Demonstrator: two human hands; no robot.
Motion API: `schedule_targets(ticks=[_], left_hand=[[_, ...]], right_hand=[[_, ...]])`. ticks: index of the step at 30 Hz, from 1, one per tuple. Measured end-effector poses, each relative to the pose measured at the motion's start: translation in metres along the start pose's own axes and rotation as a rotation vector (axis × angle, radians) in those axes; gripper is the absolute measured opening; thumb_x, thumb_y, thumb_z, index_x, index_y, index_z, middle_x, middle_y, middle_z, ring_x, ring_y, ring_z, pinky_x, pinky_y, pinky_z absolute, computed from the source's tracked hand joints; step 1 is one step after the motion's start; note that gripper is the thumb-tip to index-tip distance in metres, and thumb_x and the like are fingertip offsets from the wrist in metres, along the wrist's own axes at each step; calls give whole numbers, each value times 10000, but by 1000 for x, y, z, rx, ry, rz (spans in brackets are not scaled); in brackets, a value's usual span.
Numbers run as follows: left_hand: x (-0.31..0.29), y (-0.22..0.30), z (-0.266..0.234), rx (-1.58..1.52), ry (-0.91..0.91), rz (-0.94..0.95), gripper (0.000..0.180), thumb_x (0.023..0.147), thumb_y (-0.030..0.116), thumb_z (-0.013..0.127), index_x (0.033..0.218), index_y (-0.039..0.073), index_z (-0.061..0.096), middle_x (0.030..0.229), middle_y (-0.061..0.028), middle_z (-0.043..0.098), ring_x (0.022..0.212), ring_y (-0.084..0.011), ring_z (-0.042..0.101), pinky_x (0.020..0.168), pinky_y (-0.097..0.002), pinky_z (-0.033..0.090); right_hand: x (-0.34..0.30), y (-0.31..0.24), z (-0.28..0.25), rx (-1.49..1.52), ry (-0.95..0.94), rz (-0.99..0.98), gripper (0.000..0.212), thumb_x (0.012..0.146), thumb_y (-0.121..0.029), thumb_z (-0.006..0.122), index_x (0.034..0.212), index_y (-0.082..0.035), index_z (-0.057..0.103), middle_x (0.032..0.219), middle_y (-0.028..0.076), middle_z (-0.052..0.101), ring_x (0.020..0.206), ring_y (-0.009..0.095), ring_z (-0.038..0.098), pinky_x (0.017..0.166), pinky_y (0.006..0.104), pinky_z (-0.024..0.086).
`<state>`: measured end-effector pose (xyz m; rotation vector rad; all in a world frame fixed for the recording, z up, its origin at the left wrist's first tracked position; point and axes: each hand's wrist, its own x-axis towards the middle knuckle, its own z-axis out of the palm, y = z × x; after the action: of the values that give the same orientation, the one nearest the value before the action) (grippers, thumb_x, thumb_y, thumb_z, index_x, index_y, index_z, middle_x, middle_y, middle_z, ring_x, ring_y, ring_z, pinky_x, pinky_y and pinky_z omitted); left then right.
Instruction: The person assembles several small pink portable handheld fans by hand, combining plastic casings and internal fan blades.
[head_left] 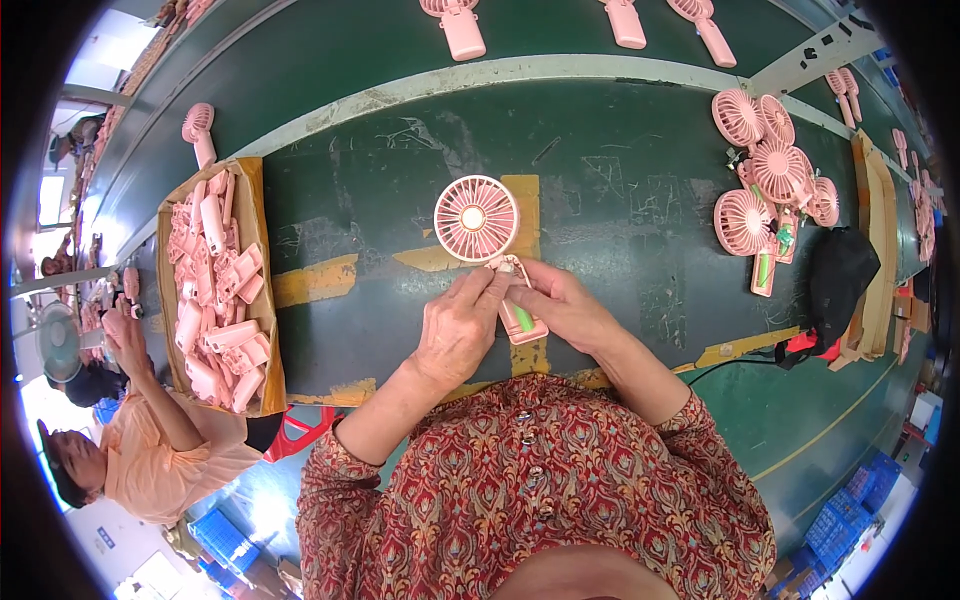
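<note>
A pink handheld fan (477, 219) lies on the green worktable in front of me, its round grille pointing away and its handle toward me. The handle is open at the back, and a green battery (523, 318) shows inside it. My left hand (458, 325) closes on the neck of the fan from the left, fingertips pressed together there. From the right, my right hand (566, 305) grips the upper handle, its thumb lying over the opening. What the fingertips touch at the neck is partly hidden.
A cardboard box (268, 330) of pink casing parts stands at the left. Several fans (778, 168) are piled at the right beside a black bag (842, 280). More fans (463, 33) lie beyond the pale rail (450, 80). A co-worker (165, 450) sits at far left.
</note>
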<state>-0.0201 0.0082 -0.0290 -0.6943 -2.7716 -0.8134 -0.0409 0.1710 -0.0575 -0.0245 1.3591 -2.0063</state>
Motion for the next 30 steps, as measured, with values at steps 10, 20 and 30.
schedule_targets(ticks=[10, 20, 30], left_hand=[[2, -2, -3, 34, -126, 41, 385, 660, 23, 591, 1036, -60, 570, 930, -124, 532, 795, -270, 574, 640, -360, 521], [9, -6, -6, -61, -135, -9, 346, 704, -31, 566, 1050, -32, 569, 996, -158, 581, 844, -315, 614, 673, -382, 531], [-15, -11, -17, -637, -262, -700, 203, 852, 102, 633, 971, -59, 601, 763, -60, 643, 672, -92, 597, 616, -246, 497]], right_hand=[[-1, -1, 7, 14, 62, -4, 279, 926, -66, 463, 1196, -5, 499, 977, 11, 580, 843, 60, 531, 718, 233, 467], [1, -6, 2, 68, 21, 34, 294, 956, -189, 477, 1192, -15, 500, 989, 22, 578, 861, 64, 537, 732, 225, 465], [7, 2, 8, 194, 140, 102, 379, 975, -287, 431, 1190, 20, 492, 1051, 96, 611, 911, 138, 604, 783, 263, 507]])
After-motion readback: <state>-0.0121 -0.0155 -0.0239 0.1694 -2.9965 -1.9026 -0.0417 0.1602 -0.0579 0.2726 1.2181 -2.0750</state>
